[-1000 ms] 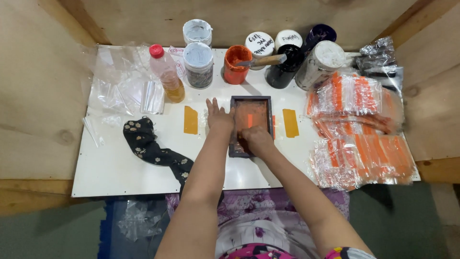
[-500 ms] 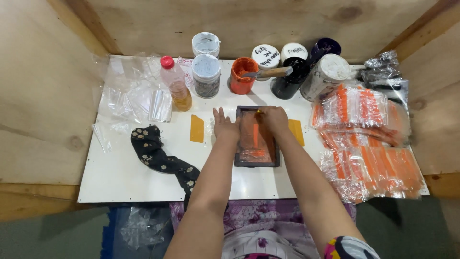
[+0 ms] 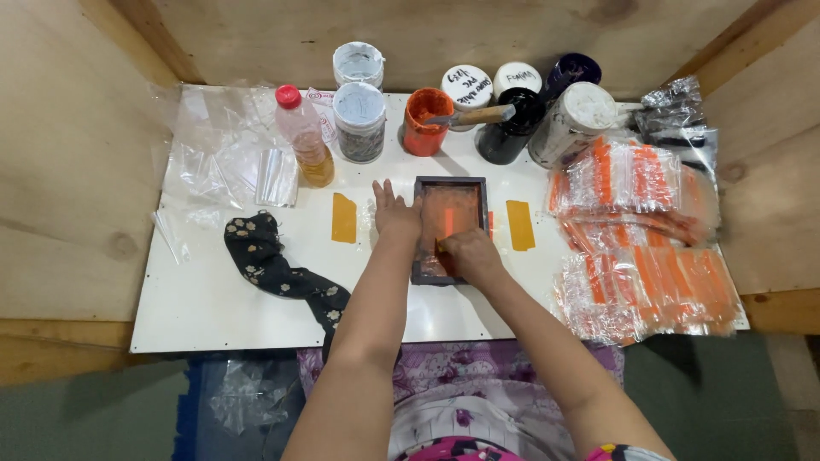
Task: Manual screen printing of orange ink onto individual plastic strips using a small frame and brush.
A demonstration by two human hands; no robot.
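From overhead, the left hand (image 3: 395, 215) lies flat, fingers spread, against the left edge of the small dark printing frame (image 3: 450, 229) mid-table. The right hand (image 3: 468, 254) curls closed around something orange inside it, between 2 yellow strips (image 3: 343, 218).

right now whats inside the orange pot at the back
A wooden-handled tool stands in the orange pot, its handle leaning out to the right. Its working end and any contents are hidden below the rim.
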